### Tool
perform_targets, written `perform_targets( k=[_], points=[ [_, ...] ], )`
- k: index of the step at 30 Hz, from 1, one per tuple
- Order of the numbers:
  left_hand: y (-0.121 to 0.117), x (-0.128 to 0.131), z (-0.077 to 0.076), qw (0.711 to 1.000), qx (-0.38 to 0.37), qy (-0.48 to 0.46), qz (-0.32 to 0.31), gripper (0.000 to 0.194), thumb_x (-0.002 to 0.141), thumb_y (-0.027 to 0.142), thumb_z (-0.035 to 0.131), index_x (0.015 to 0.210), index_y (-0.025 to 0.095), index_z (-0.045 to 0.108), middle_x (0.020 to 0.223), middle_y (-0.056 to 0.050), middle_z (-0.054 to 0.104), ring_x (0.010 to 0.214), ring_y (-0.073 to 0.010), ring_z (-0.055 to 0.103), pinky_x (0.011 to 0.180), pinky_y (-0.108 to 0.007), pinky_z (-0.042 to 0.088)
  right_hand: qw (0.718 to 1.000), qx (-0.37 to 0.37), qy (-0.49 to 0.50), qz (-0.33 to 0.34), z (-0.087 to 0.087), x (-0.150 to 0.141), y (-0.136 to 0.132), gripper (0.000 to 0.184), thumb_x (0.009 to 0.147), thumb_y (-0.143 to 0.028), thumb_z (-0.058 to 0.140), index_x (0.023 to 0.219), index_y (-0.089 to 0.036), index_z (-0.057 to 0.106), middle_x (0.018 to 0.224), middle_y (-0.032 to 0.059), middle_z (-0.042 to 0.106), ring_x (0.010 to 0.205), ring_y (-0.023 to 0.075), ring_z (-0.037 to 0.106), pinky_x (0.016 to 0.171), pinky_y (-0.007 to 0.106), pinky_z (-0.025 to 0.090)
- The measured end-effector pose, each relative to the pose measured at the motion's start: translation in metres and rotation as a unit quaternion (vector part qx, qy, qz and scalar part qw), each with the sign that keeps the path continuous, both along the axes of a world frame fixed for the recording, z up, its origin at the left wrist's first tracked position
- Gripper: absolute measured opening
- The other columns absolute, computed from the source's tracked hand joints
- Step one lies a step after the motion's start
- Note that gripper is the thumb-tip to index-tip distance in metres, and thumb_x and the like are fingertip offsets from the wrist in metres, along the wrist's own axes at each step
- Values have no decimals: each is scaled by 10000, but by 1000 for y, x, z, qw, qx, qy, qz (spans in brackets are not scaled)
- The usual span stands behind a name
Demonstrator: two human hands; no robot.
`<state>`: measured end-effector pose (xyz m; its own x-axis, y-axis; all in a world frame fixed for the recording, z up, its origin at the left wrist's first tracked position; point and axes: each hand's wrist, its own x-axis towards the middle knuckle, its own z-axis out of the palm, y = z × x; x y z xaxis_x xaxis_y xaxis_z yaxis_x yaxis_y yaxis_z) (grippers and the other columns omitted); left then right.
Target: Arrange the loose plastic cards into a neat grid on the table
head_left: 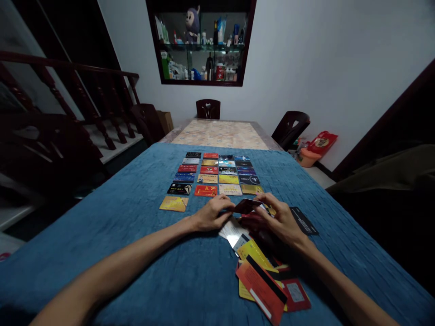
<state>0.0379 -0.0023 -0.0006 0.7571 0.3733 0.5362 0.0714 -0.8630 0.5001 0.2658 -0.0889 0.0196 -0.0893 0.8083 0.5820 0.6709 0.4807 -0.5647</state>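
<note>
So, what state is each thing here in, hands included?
Dark card: held up, tilted
Right grip: closed on the dark card
Left grip: fingers bent at the dark card's edge; pinch unclear
Laid-out cards: flat, in rows
Loose cards: overlapping, untidy
Orange card: stripe side up, atop other cards
Black card: flat, apart from the rows
Blue cloth: spread, slightly creased

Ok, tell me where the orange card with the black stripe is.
In the head view, the orange card lies low, right of centre, on a loose card pile, nearer the person than the right hand.
</note>
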Motion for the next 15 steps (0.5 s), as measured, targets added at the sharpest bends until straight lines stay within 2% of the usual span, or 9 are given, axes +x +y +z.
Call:
perform_targets(
  k=[4,9,15],
  points=[
    [-1,0,1,999,10,-42,8,178,883,96,509,1004,143,631,907,-78,664,940,-200,581,837,-332,503,995,82,-48,-20,5,-3,-2,91,939,-279,548,955,-226,620,871,44,678,834,208,625,744,334,480],
    [-4,-2,6,995,11,-92,25,204,893,131,518,1064,150,628,889,-67,676,931,-201,590,846,-355,508,976,168,-140,-22,8,-5,0,89,950,-243,567,972,-219,650,847,42,707,822,210,586,768,368,436],
    [-8,-1,9,990,36,-135,27,203,898,197,577,1089,147,626,913,-76,683,947,-211,598,864,-374,512,975,144,-172,-4,5,-15,5,169,979,-282,532,929,-225,684,827,34,730,833,209,562,820,391,391]
  ],
)
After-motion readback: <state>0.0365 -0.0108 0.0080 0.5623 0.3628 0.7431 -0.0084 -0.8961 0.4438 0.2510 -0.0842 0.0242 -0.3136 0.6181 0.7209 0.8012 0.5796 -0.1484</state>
